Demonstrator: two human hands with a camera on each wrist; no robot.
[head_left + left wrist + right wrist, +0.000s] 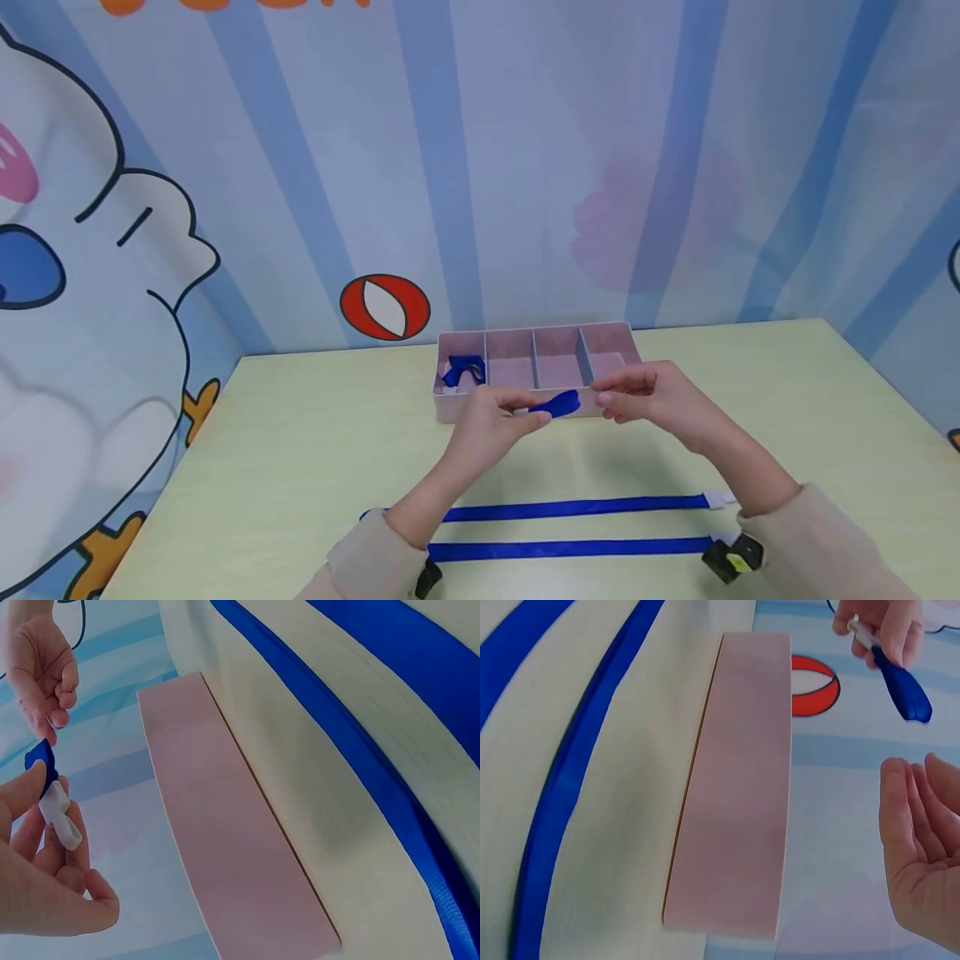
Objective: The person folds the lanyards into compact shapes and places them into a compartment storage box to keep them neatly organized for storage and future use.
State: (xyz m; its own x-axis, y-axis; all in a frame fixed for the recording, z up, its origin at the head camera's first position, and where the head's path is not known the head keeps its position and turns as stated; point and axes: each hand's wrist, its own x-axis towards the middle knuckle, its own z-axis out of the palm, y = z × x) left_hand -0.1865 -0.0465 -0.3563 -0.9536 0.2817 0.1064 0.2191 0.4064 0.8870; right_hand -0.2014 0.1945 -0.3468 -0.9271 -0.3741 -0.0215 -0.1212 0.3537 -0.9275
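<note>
My left hand (483, 429) pinches a folded blue lanyard (561, 404) between thumb and fingers, in front of a pink divided box (448, 408). A white plastic clip (58, 814) sticks out from the lanyard in the left wrist view. Off the lanyard's folded end, my right hand (663, 402) hovers with bent fingers and nothing in them; the right wrist view shows a gap between the two. Another rolled blue lanyard (468, 365) lies in the box's far-left compartment.
Two blue lanyards, a farther one (577, 507) and a nearer one (570, 548), lie stretched side by side across the light table (262, 467). White fittings (718, 499) show at their right ends. Behind the table stands a blue striped backdrop (525, 167).
</note>
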